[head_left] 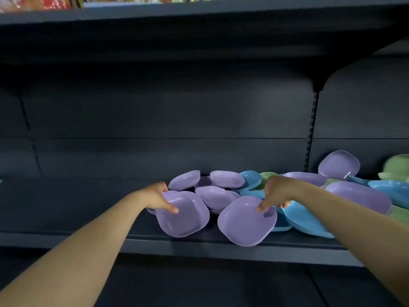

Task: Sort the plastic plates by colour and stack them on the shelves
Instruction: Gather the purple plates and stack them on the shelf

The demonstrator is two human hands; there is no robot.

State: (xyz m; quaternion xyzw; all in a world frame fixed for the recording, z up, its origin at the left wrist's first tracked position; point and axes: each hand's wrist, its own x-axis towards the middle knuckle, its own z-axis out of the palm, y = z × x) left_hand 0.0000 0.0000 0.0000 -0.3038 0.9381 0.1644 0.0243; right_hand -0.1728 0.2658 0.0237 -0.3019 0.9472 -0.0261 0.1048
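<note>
Shelving of dark grey metal fills the view; purple, blue and green plates (223,196) are heaped on the shelf (66,209) toward its right. One purple plate (183,214) is pinched by the left hand (158,196), another purple plate (245,222) by the right hand (277,192).

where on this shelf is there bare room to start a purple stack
The shelf is bare left of the left hand, back to the rear panel. From the purple plates rightward, purple, blue and green plates overlap, crowded around the right hand.
</note>
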